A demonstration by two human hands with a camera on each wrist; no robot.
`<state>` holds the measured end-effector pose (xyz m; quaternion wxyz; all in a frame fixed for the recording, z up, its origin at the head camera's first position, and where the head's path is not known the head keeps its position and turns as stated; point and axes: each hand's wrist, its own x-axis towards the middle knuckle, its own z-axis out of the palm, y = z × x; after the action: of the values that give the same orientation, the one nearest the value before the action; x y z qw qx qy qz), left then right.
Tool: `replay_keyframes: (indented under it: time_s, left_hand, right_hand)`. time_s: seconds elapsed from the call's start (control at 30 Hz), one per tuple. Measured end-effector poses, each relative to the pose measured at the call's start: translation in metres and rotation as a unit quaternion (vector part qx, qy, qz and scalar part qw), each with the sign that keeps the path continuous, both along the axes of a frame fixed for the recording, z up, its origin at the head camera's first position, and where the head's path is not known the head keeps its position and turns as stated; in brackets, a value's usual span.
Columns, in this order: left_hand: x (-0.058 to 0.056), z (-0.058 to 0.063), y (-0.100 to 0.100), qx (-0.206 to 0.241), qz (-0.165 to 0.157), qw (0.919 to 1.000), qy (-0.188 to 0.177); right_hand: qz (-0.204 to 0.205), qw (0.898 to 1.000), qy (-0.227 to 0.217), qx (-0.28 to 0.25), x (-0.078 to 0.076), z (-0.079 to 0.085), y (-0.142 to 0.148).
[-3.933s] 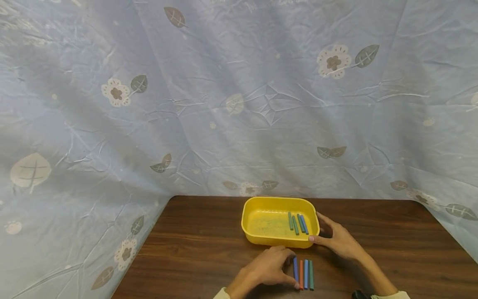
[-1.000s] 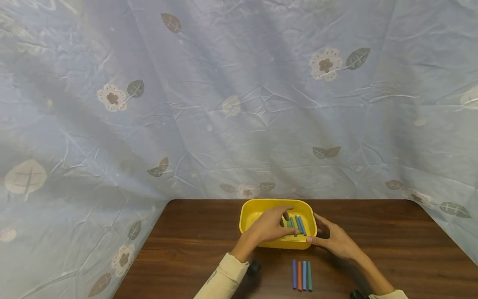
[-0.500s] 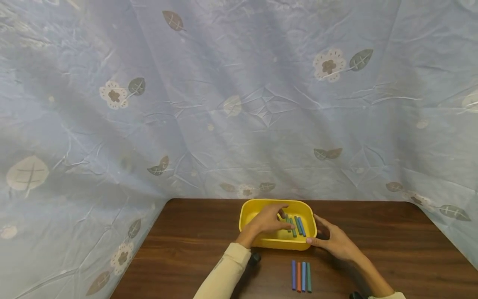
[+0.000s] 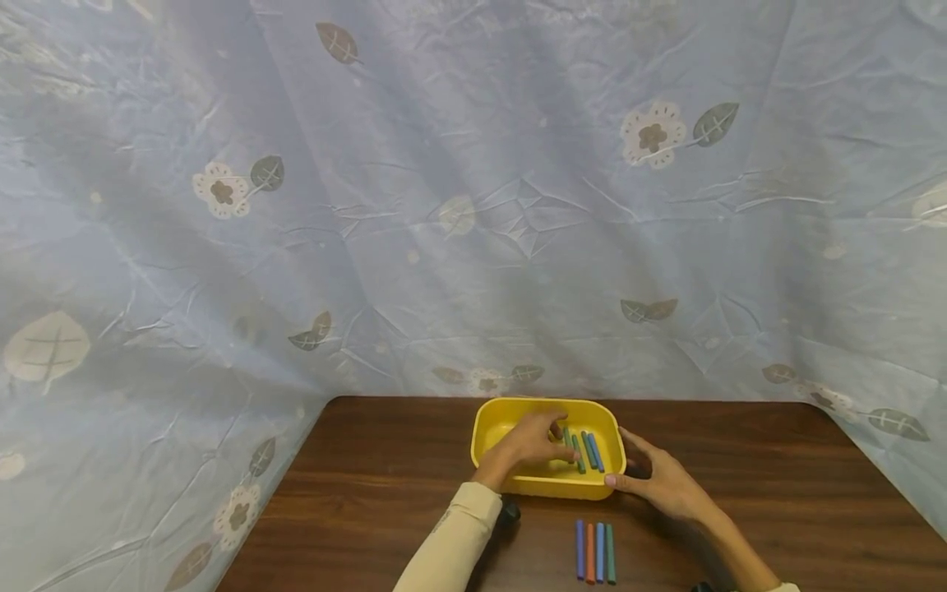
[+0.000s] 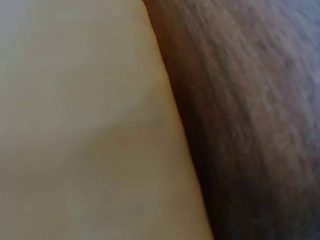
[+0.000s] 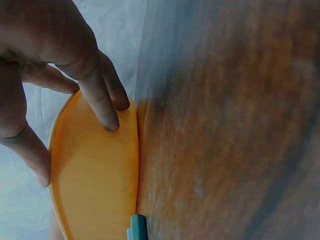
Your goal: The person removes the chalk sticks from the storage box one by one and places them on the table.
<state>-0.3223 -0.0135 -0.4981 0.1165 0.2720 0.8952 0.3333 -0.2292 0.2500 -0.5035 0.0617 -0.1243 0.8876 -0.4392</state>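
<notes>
A yellow plastic tray (image 4: 547, 489) stands on the table with several green and blue chalk-like sticks (image 4: 595, 452) lying in its right half. My left hand (image 4: 528, 440) reaches over the front rim into it, thumb and fingers apart around the leftmost green stick (image 4: 567, 436); I see no clear grip on it. My right hand (image 4: 662, 481) holds the tray's right end, thumb at the front corner and fingers on the side wall. In the right wrist view, fingertips (image 6: 111, 122) press the tray's outer wall (image 6: 97, 175). The left wrist view shows mostly a blurred sleeve (image 5: 90, 120).
In front of the tray, a row of sticks lies side by side on the dark wooden table (image 4: 385, 510): purple-blue (image 4: 580, 549), red-orange (image 4: 590, 552), blue (image 4: 600, 552) and green (image 4: 610, 552). A pale blue patterned sheet (image 4: 473, 247) hangs behind and to the sides.
My left hand has moved from the purple-blue stick on the table into the tray, then slightly left toward the leftmost green stick. My right hand has stayed on the tray's end.
</notes>
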Motion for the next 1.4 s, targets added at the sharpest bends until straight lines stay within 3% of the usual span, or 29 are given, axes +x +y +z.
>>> replay_keyframes:
  time_s: [0.4,0.73,1.4]
  left_hand:
    - [-0.003,-0.007,0.004,-0.016,0.019,0.9997,0.000]
    - [-0.005,-0.009,0.010,-0.052,-0.001,0.9977,0.043]
    - [-0.006,-0.012,0.009,-0.061,-0.004,0.9972,0.044]
  right_hand:
    - [-0.010,1.000,-0.004,0.008,0.001,0.002,-0.001]
    - [-0.005,1.000,0.004,-0.006,0.000,0.000,0.000]
    - [-0.009,1.000,0.000,-0.003,0.003,-0.003,-0.002]
